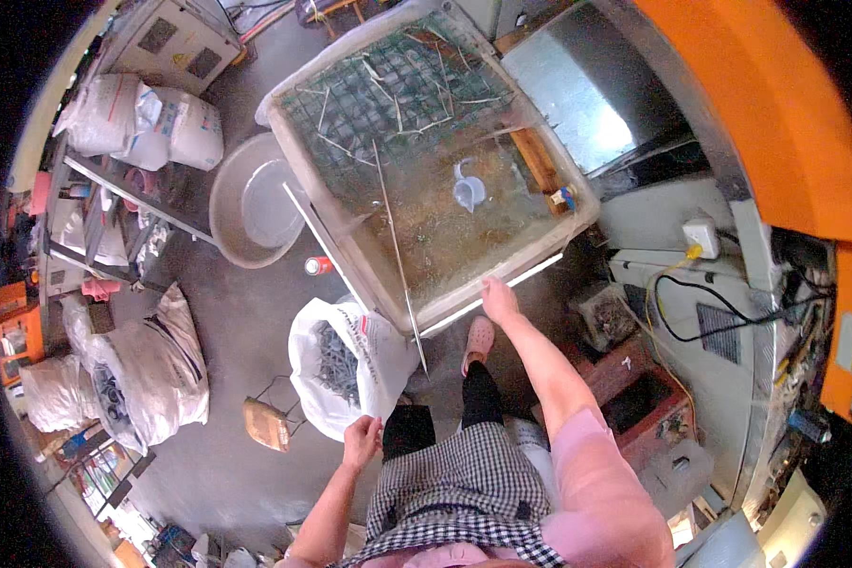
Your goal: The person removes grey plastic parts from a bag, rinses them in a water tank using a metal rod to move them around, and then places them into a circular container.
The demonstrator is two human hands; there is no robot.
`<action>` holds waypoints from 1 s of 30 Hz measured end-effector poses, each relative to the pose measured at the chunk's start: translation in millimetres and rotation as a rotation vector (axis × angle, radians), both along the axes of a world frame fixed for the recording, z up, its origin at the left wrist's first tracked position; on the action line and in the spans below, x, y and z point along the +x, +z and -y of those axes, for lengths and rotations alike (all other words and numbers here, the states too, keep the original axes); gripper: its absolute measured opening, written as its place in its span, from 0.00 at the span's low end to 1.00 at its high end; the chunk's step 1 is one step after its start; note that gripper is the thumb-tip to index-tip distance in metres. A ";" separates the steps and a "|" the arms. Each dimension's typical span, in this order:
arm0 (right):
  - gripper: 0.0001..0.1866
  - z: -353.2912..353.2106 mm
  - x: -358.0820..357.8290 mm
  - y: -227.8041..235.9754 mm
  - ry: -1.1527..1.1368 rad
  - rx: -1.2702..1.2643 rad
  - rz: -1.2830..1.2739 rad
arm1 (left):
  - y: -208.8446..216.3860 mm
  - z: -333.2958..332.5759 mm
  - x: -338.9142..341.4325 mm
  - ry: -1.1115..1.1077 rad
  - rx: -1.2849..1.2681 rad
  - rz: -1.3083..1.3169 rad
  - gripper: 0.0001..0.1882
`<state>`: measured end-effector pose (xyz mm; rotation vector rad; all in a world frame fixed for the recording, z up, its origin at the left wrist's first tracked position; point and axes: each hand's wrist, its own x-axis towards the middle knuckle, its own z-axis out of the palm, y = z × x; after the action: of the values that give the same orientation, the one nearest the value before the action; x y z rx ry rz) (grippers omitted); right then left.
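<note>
My right hand point(499, 298) is closed at the near rim of a large pale tub point(350, 270); what its fingers hold, if anything, is hidden. My left hand point(362, 442) is curled beside the near edge of a white woven sack point(383, 364), its fingertips pressed together, and I cannot make out anything in them. Grey scrap-like pieces point(336, 369) fill the sack's open mouth. Murky water stands in the tub, with a small white jug point(469, 192) in it. Under the water's far part lies a dark grid point(350, 109) with thin pale sticks across it. A long thin rod point(395, 232) crosses the tub's near left side.
To the left are a round basin point(222, 208), a red can point(318, 266), a small stool point(266, 424) and another filled sack point(166, 369). Bulging white bags point(194, 128) rest on a rack. Machine cabinets with cables point(729, 303) line the right, below an orange panel point(776, 104).
</note>
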<state>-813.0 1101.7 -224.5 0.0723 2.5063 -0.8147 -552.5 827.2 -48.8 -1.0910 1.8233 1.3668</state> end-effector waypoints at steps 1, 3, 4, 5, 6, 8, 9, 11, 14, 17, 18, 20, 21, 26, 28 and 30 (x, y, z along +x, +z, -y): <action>0.14 4.6 -18.5 -12.2 0.031 0.003 -0.045 | -7.1 -3.9 -9.4 0.020 0.009 0.002 0.15; 0.18 19.8 -53.5 -48.6 0.034 0.038 -0.074 | -26.9 -5.2 -24.1 0.063 0.031 -0.001 0.12; 0.20 24.2 -71.9 -60.1 0.027 0.071 -0.073 | -30.4 -8.1 -30.3 0.085 0.042 -0.025 0.12; 0.22 36.8 -85.5 -83.9 0.014 0.101 -0.046 | -39.7 -6.7 -33.0 0.106 0.037 -0.022 0.11; 0.26 41.3 -104.3 -96.3 0.011 0.144 -0.077 | -44.5 -8.6 -36.4 0.126 0.037 -0.041 0.11; 0.32 55.7 -136.5 -131.1 -0.069 0.214 -0.031 | -58.1 -9.0 -36.8 0.147 0.014 -0.009 0.10; 0.34 58.1 -154.7 -143.2 -0.049 0.249 -0.030 | -62.6 -11.0 -36.2 0.165 0.004 -0.006 0.10; 0.37 66.6 -179.5 -173.1 -0.132 0.236 -0.026 | -79.0 -12.7 -33.3 0.267 0.016 0.017 0.10; 0.40 74.6 -199.3 -204.9 -0.118 0.253 -0.066 | -100.1 -16.2 -29.0 0.321 0.023 0.070 0.10; 0.42 86.3 -209.1 -224.1 -0.031 0.293 -0.070 | -114.7 -22.6 -30.9 0.357 0.030 0.087 0.10; 0.42 89.7 -212.0 -227.5 -0.005 0.311 -0.053 | -117.3 -24.6 -33.6 0.351 0.034 0.084 0.10; 0.38 97.7 -212.6 -230.3 0.066 0.360 -0.064 | -118.7 -28.5 -42.6 0.324 0.035 0.070 0.10; 0.37 101.6 -212.1 -229.7 0.099 0.386 -0.091 | -118.7 -30.0 -49.3 0.320 0.039 0.041 0.10; 0.32 107.8 -200.6 -205.7 0.104 0.387 -0.150 | -104.8 -37.4 -91.5 0.171 -0.047 -0.050 0.10; 0.35 96.3 -202.1 -186.1 0.051 0.314 -0.105 | -97.5 -43.2 -114.2 0.160 -0.059 -0.029 0.09; 0.36 89.9 -195.5 -176.1 -0.065 0.208 -0.007 | -104.7 -45.9 -136.5 0.033 -0.156 -0.118 0.08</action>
<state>-1008.5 1011.8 -400.6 0.2229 2.5996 -0.5772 -689.0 873.1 -153.5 -1.1452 2.0342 1.3516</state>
